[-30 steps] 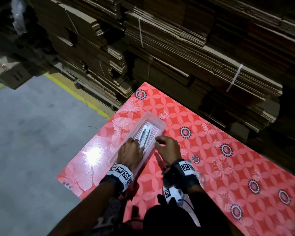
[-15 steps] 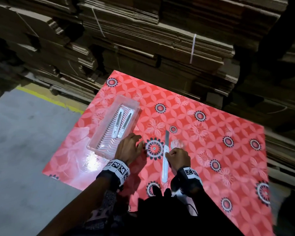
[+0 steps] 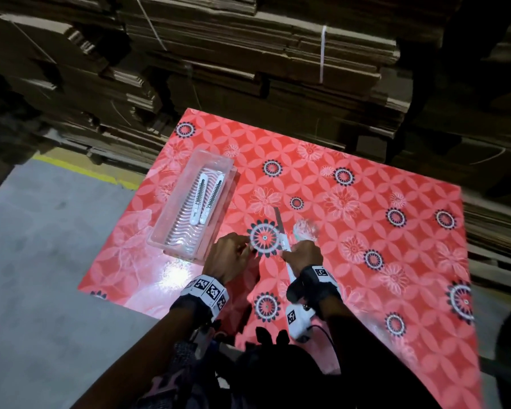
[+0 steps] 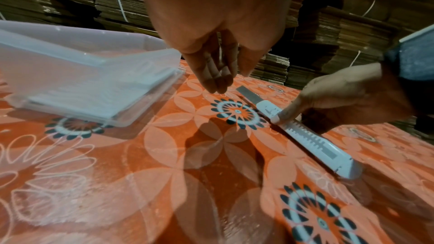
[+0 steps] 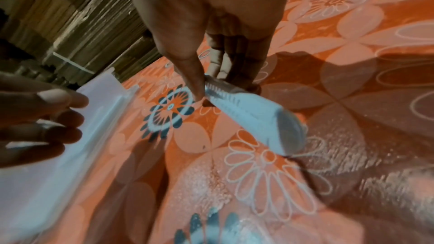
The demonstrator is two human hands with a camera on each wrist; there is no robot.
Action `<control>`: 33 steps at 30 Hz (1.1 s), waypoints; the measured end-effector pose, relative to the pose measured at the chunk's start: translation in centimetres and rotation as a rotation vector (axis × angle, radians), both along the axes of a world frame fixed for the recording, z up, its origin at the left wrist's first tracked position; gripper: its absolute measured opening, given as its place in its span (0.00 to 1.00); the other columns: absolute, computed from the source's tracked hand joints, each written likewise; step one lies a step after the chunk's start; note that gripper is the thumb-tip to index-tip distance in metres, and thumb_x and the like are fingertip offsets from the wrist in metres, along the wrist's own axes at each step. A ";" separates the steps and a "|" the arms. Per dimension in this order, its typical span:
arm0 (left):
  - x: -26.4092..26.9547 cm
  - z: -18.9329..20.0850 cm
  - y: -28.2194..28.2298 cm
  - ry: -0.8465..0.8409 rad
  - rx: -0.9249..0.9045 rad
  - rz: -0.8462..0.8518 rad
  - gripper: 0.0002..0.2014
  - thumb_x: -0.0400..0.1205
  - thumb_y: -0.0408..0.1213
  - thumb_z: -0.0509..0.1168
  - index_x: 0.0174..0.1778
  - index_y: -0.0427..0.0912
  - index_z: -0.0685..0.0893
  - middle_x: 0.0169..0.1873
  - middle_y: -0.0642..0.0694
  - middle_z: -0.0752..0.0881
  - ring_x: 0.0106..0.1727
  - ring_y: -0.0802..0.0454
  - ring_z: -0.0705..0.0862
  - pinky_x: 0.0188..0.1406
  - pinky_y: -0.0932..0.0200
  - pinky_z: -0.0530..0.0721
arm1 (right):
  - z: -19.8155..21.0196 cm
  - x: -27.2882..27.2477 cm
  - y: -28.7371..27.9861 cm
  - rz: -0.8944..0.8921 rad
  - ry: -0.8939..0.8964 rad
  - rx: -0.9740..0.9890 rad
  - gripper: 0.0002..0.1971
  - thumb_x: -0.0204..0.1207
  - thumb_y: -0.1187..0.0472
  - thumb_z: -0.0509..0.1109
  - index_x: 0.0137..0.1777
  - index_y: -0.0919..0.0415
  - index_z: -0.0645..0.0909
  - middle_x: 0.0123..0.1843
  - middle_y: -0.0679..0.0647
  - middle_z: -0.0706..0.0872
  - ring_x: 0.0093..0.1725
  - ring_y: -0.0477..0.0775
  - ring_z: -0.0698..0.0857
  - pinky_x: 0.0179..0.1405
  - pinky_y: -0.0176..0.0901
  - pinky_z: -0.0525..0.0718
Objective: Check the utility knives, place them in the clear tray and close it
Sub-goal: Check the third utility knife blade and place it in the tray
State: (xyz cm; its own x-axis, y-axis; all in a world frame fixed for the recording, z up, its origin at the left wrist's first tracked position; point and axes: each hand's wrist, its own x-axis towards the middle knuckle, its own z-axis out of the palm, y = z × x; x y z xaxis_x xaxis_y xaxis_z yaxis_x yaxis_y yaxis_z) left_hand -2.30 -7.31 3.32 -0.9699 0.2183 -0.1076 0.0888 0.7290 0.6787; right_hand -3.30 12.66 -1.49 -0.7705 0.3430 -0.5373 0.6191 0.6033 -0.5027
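A clear tray (image 3: 171,234) lies open at the left of the table with two white utility knives (image 3: 197,199) (image 3: 213,196) side by side in it. A third white utility knife (image 3: 284,240) (image 4: 312,140) (image 5: 249,116) lies on the cloth to the tray's right, its grey blade (image 4: 246,95) pushed out and pointing away from me. My right hand (image 3: 288,252) (image 5: 206,88) pinches its body, thumb (image 4: 285,113) on the slider. My left hand (image 3: 244,245) (image 4: 217,81) hovers between the tray's near corner (image 4: 122,116) and the knife, fingers loosely curled and holding nothing.
The table wears a red floral cloth (image 3: 381,246). Tall stacks of flattened cardboard (image 3: 248,69) stand right behind its far edge. Grey concrete floor (image 3: 42,276) with a yellow line (image 3: 80,169) lies beyond the table's left edge.
Both hands have left the tray. My right hand moved right and took hold of the third knife on the cloth; my left hand drew back off the tray's near end.
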 end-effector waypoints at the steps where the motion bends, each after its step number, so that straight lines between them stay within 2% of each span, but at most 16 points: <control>1: -0.1 0.1 0.3 -0.013 0.013 -0.001 0.08 0.80 0.38 0.67 0.49 0.41 0.90 0.41 0.45 0.89 0.39 0.46 0.86 0.37 0.58 0.79 | 0.1 0.2 0.4 -0.025 0.015 -0.050 0.15 0.64 0.55 0.78 0.25 0.57 0.75 0.27 0.54 0.81 0.30 0.57 0.81 0.35 0.44 0.79; 4: -0.7 0.2 1.3 -0.082 0.086 0.018 0.06 0.79 0.37 0.69 0.46 0.44 0.91 0.41 0.52 0.91 0.39 0.54 0.88 0.35 0.67 0.77 | 1.3 0.7 1.7 -0.123 0.137 -0.254 0.13 0.61 0.55 0.83 0.28 0.56 0.81 0.32 0.53 0.88 0.36 0.57 0.87 0.43 0.53 0.88; 6: -1.4 0.2 2.2 -0.164 0.269 0.097 0.04 0.79 0.37 0.71 0.42 0.45 0.92 0.38 0.51 0.92 0.37 0.56 0.89 0.40 0.63 0.82 | 3.0 1.1 2.2 -0.200 0.229 -0.408 0.10 0.61 0.61 0.85 0.32 0.58 0.84 0.33 0.56 0.89 0.36 0.57 0.86 0.46 0.58 0.89; 9: -2.0 1.4 4.2 -0.287 0.625 0.220 0.03 0.77 0.34 0.74 0.38 0.44 0.91 0.32 0.49 0.90 0.35 0.54 0.86 0.42 0.56 0.84 | 6.7 2.0 2.6 -0.230 0.346 -0.582 0.06 0.66 0.69 0.81 0.36 0.65 0.86 0.33 0.59 0.86 0.35 0.55 0.82 0.41 0.49 0.82; 11: -2.3 2.7 5.6 -0.377 0.816 0.250 0.02 0.77 0.34 0.73 0.41 0.41 0.92 0.33 0.44 0.89 0.36 0.52 0.85 0.41 0.56 0.85 | 8.8 2.5 2.7 -0.232 0.405 -0.649 0.05 0.67 0.70 0.80 0.38 0.67 0.87 0.35 0.62 0.86 0.36 0.55 0.82 0.42 0.48 0.81; 14: -2.7 4.3 7.3 -0.445 0.979 0.223 0.08 0.78 0.32 0.72 0.48 0.32 0.90 0.36 0.41 0.89 0.37 0.52 0.87 0.40 0.60 0.87 | 10.9 2.9 3.2 -0.251 0.473 -0.695 0.03 0.67 0.69 0.80 0.38 0.64 0.88 0.37 0.63 0.89 0.37 0.55 0.85 0.42 0.47 0.83; 17: -3.4 5.4 8.3 -0.451 1.054 0.176 0.07 0.78 0.31 0.71 0.49 0.33 0.90 0.36 0.42 0.91 0.38 0.51 0.88 0.41 0.58 0.88 | 12.5 3.0 3.8 -0.254 0.519 -0.713 0.04 0.68 0.68 0.80 0.41 0.65 0.88 0.37 0.62 0.89 0.36 0.53 0.85 0.38 0.42 0.83; 22: -5.0 7.3 9.4 -0.441 1.065 0.107 0.09 0.77 0.32 0.73 0.50 0.32 0.90 0.37 0.42 0.91 0.39 0.49 0.89 0.39 0.58 0.87 | 14.3 2.4 4.7 -0.248 0.559 -0.698 0.07 0.71 0.70 0.77 0.47 0.73 0.87 0.37 0.62 0.87 0.35 0.54 0.84 0.39 0.45 0.83; 26: -5.9 8.6 10.1 -0.389 1.069 0.044 0.07 0.77 0.30 0.72 0.48 0.31 0.90 0.37 0.42 0.91 0.39 0.50 0.88 0.42 0.58 0.87 | 15.4 1.6 4.8 -0.228 0.604 -0.651 0.10 0.74 0.62 0.76 0.48 0.69 0.89 0.38 0.54 0.90 0.35 0.45 0.86 0.38 0.39 0.84; 29: -6.2 10.1 10.7 -0.347 1.061 -0.014 0.07 0.77 0.29 0.72 0.48 0.31 0.90 0.37 0.43 0.92 0.39 0.52 0.89 0.41 0.61 0.87 | 16.2 1.1 4.5 -0.277 0.614 -0.651 0.14 0.75 0.55 0.75 0.46 0.68 0.89 0.40 0.56 0.90 0.39 0.49 0.85 0.39 0.42 0.83; 31: -6.5 10.8 10.9 -0.333 1.070 -0.035 0.07 0.77 0.28 0.71 0.48 0.31 0.90 0.37 0.44 0.92 0.38 0.52 0.89 0.40 0.62 0.87 | 16.7 0.7 4.4 -0.296 0.593 -0.681 0.15 0.75 0.53 0.74 0.45 0.67 0.89 0.40 0.58 0.90 0.39 0.52 0.85 0.40 0.44 0.83; 33: -7.0 11.1 10.9 -0.331 1.069 -0.044 0.07 0.77 0.28 0.71 0.49 0.29 0.90 0.37 0.42 0.92 0.39 0.51 0.90 0.41 0.61 0.87 | 17.3 0.5 4.3 -0.290 0.560 -0.721 0.14 0.77 0.54 0.73 0.45 0.67 0.88 0.40 0.58 0.90 0.38 0.53 0.86 0.37 0.42 0.84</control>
